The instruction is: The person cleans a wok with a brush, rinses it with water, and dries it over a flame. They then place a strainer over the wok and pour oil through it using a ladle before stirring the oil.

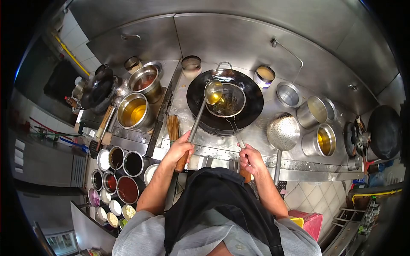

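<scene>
Left hand fingers wrapped on the long steel ladle; right hand grips the round wire strainer; both sit over the black wok, inside its rim; steel counter open alongside.

A round perforated steel skimmer lies on the steel counter, right of the cooking station. Two steel pots holding yellow oil stand further right. On the left, a steel pot of golden liquid sits below one of reddish broth. Small round sauce containers cluster lower left, beside a bamboo brush.
</scene>
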`<state>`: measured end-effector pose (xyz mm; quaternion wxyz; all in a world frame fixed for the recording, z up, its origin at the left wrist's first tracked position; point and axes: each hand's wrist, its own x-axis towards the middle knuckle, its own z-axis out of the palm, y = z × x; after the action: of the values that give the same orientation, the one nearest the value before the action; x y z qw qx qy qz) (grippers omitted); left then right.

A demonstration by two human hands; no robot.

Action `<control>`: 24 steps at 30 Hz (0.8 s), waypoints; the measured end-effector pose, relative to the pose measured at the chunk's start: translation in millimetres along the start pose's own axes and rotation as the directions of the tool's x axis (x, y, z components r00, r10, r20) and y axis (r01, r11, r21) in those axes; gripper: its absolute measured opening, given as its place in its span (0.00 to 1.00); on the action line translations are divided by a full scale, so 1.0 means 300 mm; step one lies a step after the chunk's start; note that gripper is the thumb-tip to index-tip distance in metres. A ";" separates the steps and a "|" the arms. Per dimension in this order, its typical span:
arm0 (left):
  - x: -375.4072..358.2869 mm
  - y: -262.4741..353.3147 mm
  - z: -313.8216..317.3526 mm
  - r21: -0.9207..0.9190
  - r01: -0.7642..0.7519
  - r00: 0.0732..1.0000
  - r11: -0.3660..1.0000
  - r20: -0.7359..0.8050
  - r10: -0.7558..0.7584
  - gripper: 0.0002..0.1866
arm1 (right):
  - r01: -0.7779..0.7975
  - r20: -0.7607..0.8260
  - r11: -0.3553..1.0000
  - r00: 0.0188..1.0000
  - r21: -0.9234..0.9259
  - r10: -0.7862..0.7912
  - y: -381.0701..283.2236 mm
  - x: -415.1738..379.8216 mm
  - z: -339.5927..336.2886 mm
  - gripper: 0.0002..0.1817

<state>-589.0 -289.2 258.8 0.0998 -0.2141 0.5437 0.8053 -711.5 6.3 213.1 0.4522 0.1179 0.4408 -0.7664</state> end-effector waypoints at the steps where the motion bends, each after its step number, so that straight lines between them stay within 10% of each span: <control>1: -0.010 0.008 -0.004 -0.001 -0.002 1.000 1.000 -0.001 0.002 0.39 | 0.002 -0.006 1.000 1.000 -0.004 -0.002 0.000 -0.001 0.000 0.14; 3: -0.041 0.037 -0.014 0.284 -0.016 0.992 0.959 -0.114 0.050 0.44 | 0.003 -0.008 1.000 1.000 -0.012 -0.003 0.005 0.005 -0.007 0.15; 9: -0.037 0.167 -0.195 0.361 -0.228 0.841 0.904 -0.395 0.370 0.44 | 0.002 -0.010 0.999 1.000 0.040 -0.001 0.014 0.009 -0.016 0.15; 13: 0.024 0.338 -0.440 0.460 -0.061 0.766 0.886 -0.548 0.337 0.44 | 0.037 0.006 0.998 0.999 0.049 -0.038 0.014 -0.002 -0.012 0.13; 16: 0.102 0.433 -0.612 0.458 -0.070 0.750 0.886 -0.561 0.350 0.08 | 0.061 -0.011 0.998 0.998 0.013 -0.061 0.006 -0.022 -0.007 0.13; 24: 0.372 0.483 -0.889 0.117 -0.009 0.798 0.993 -0.598 0.078 0.03 | 0.046 -0.040 0.998 0.998 0.046 -0.044 0.003 -0.051 -0.008 0.13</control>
<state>-682.0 -598.4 244.3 -0.0849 -0.4403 0.5949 0.6671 -702.7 17.0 220.2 0.4234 0.1335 0.4340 -0.7840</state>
